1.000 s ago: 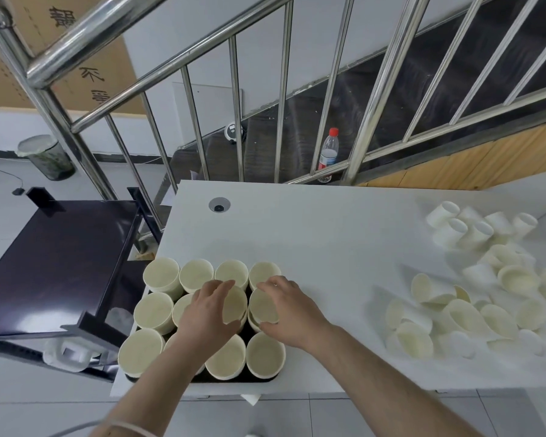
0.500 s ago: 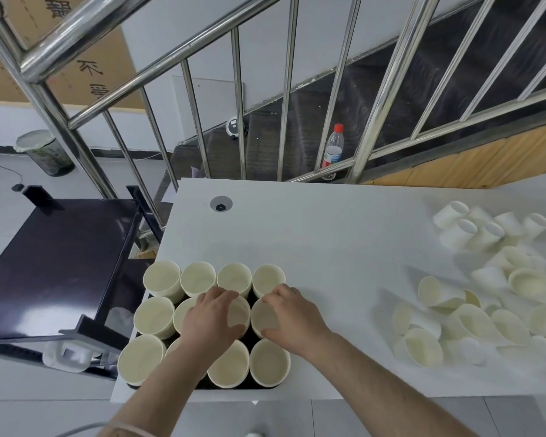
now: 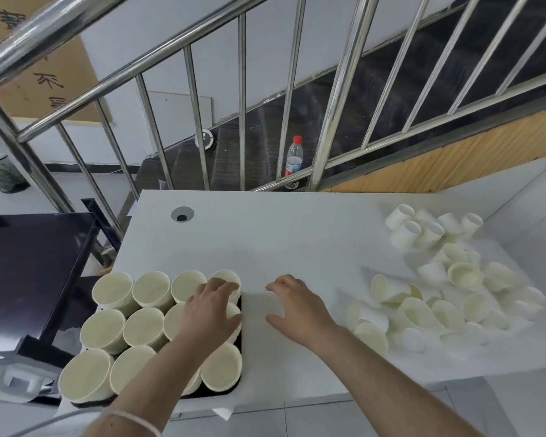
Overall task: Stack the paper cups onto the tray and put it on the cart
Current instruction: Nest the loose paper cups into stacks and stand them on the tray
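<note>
Progress: you are sitting partway through, by my reading; the tray (image 3: 238, 310) is carrying a packed layer of upright cups (image 3: 145, 290), and a second tier is not yet showing.
Left to do: the loose cups (image 3: 423, 310) are lying tumbled on the surface (image 3: 281, 241), well apart to the right of your right hand (image 3: 292, 307); the cart (image 3: 29, 263) is waiting just left of the tray, top bare.
Left grip: your left hand (image 3: 210, 310) is resting flat on the cups at the tray's right side, fingers spread, grasping nothing.
Right grip: it is hovering just right of the tray, fingers loosely spread, holding nothing.
Materials: the cups are looking like thin cream paper, tapered, round-rimmed, easily crushed; the tray is dark, shallow and rigid; the surface is matte white.
</note>
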{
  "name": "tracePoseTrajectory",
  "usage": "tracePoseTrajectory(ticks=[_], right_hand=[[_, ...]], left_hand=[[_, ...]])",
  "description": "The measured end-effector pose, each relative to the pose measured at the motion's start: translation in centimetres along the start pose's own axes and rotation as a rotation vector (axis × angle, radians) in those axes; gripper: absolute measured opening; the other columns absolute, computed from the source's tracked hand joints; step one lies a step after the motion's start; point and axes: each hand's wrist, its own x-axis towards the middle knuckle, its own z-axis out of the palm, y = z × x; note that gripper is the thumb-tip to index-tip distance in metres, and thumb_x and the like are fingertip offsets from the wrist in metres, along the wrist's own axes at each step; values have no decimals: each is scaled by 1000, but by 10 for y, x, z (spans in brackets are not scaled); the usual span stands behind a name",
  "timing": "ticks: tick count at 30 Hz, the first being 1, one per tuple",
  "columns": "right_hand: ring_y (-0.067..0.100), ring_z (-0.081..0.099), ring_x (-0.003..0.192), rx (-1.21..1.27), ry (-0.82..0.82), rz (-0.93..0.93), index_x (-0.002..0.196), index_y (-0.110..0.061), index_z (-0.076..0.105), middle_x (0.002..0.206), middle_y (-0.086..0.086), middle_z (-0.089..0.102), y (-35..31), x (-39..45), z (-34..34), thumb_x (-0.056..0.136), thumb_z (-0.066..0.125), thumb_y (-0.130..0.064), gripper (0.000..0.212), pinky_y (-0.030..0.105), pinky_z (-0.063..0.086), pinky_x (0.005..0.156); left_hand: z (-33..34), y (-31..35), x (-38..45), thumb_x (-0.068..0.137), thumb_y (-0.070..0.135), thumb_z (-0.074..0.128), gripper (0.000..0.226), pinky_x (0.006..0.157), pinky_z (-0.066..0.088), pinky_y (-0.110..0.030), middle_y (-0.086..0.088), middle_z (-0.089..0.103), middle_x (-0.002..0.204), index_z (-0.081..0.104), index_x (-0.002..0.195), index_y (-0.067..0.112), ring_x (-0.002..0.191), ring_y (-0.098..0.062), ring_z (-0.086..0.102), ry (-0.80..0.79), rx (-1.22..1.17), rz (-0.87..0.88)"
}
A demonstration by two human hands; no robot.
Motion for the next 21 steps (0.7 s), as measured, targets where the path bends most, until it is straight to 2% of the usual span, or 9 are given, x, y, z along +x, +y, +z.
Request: tracePoseTrajectory(ticks=[7, 15, 21], right_hand=[[13, 37, 128, -23, 59, 44, 142, -22, 42, 140, -8, 37, 90, -48, -38, 92, 58, -31, 53, 31, 47, 93], [14, 37, 129, -42, 44, 86, 142, -23, 41, 141, -8, 36, 197, -94, -80, 92, 59, -30, 54, 29, 45, 95], [14, 36, 128, -35, 41, 118, 140, -25, 41, 139, -9, 38, 247, -99, -92, 90, 60, -29, 54, 28, 42, 94]], left_hand=[[35, 93, 2, 85, 40, 59, 56, 100, 38, -29, 10, 40, 137, 40, 137, 32, 128, -15, 38, -37, 1, 69], [80, 205, 4, 86, 39, 59, 55, 99, 40, -29, 11, 41, 137, 41, 137, 32, 126, -14, 40, -42, -5, 81], [101, 245, 16, 84, 38, 59, 54, 95, 40, -27, 12, 43, 134, 42, 136, 32, 121, -13, 43, -62, -11, 64]])
